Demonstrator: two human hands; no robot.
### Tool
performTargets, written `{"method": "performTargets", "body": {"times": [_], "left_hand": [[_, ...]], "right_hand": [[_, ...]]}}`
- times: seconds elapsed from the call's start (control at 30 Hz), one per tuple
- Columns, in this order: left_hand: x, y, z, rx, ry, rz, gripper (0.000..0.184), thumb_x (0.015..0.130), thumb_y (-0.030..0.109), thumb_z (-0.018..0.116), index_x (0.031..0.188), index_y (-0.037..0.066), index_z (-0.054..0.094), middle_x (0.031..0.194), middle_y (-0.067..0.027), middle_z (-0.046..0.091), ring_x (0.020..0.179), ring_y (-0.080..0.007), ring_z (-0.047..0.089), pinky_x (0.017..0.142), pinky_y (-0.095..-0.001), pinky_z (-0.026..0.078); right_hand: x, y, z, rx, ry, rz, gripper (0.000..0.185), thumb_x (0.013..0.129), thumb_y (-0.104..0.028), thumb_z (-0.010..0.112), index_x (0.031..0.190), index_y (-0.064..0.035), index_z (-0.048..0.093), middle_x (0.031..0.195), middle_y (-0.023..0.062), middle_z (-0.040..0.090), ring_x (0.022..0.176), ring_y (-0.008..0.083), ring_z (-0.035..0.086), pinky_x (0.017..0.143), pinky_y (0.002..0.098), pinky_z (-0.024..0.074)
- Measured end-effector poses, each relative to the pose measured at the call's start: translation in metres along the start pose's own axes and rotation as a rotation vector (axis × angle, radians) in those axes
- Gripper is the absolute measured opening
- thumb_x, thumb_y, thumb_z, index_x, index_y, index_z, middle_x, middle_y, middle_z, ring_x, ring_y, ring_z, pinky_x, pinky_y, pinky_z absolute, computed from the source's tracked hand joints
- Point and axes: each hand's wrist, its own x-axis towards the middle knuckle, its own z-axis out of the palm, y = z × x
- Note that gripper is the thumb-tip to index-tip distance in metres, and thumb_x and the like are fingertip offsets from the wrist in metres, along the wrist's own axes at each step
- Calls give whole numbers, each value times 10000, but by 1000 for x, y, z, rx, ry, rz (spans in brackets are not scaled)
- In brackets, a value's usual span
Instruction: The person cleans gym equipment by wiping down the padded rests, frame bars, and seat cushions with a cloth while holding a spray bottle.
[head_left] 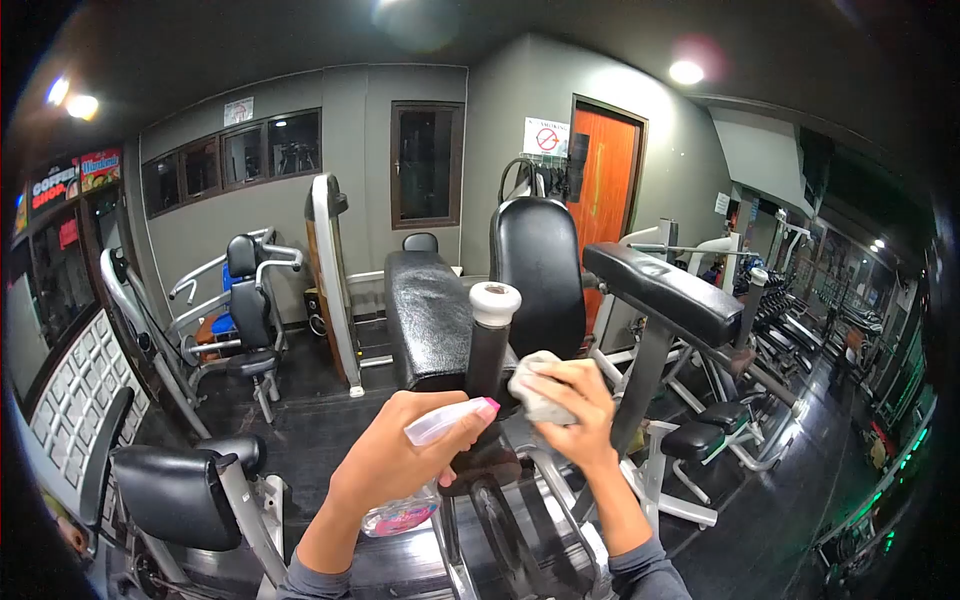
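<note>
My left hand [410, 450] is wrapped round a clear spray bottle [400, 515] with a white and pink spray head, its nozzle pointing right. Just right of the upright black handle [489, 350] with a white end cap, my right hand [580, 410] grips a crumpled pale cloth [542, 388]. Behind the handle are a wet-looking black pad [428, 310] on the left and an upright black backrest [538, 275]. Another long black pad [665, 290] extends to the right.
A black padded seat [180, 495] stands at the lower left, with a blue-and-black machine [250, 310] behind it. Low black seats [692, 440] and metal frames are at the right. An orange door [603, 185] is in the back wall.
</note>
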Motion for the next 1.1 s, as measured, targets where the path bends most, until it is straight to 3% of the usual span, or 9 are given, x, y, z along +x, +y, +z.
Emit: {"method": "performTargets", "body": {"times": [0.1, 0.27, 0.37, 0.53, 0.63, 0.67, 0.8, 1.03, 1.1], "left_hand": [[-1, -5, 2, -126, 32, -89, 437, 983, 382, 593, 811, -19, 625, 678, -40, 582, 498, -101, 576, 474, -246, 469], [-5, -26, 2, -191, 27, -85, 469, 992, 409, 544, 817, -19, 625, 707, -71, 612, 467, -156, 601, 478, -264, 485], [-7, -43, 4, -323, 51, -56, 470, 987, 404, 525, 826, -26, 626, 715, -103, 628, 452, -174, 597, 473, -278, 501], [-4, -61, 6, -457, 171, -27, 570, 948, 456, 476, 746, -56, 625, 665, -176, 649, 358, -204, 542, 386, -326, 514], [-7, -67, 6, -459, 181, -18, 580, 948, 458, 458, 733, -55, 624, 652, -183, 644, 348, -203, 528, 371, -324, 501], [-7, -70, 6, -463, 185, -21, 580, 948, 458, 458, 733, -55, 624, 652, -183, 644, 348, -203, 528, 371, -324, 501], [-6, -75, 4, -529, 150, -16, 565, 968, 439, 438, 763, -52, 629, 683, -190, 652, 370, -207, 531, 397, -330, 503], [-1, -77, 9, -524, 212, -11, 623, 957, 499, 410, 689, -28, 605, 626, -191, 634, 308, -181, 480, 319, -296, 460], [-1, -80, 8, -523, 201, 3, 626, 958, 508, 408, 697, -26, 607, 627, -187, 635, 310, -176, 479, 323, -293, 461]], "right_hand": [[-13, -1, 21, -46, -34, -62, 660, 524, -36, 721, 1169, -177, 717, 1250, -8, 624, 1012, 261, 560, 870, 361, 515], [-37, 28, 14, -29, -221, -319, 564, 604, -119, 689, 1159, -213, 719, 1234, -76, 637, 1028, 194, 579, 864, 303, 554], [-20, 35, 10, -184, -145, -497, 535, 630, -126, 672, 1158, -193, 719, 1221, -67, 650, 1025, 199, 596, 860, 303, 566], [8, 24, 23, 97, -1, -189, 575, 585, -61, 661, 1149, -148, 735, 1172, 1, 685, 977, 262, 609, 862, 362, 531], [-30, 25, 29, 60, 25, -194, 561, 553, -59, 674, 1101, -143, 753, 1156, 1, 690, 978, 260, 611, 865, 361, 527], [-43, 24, 25, 126, -93, -229, 539, 560, 4, 680, 1076, -128, 760, 1147, 6, 694, 982, 253, 613, 867, 354, 523], [-80, 2, 23, 616, -157, 352, 499, 626, 99, 675, 1111, -14, 712, 1158, 123, 697, 1071, 283, 650, 942, 367, 498], [-73, -26, 7, 565, -148, 198, 405, 710, 51, 707, 1109, -17, 701, 1128, 134, 709, 1091, 302, 643, 953, 393, 476], [-65, -24, 16, 681, -116, 338, 376, 770, 32, 687, 1143, -12, 681, 1159, 140, 695, 1102, 269, 645, 987, 379, 466]]}}
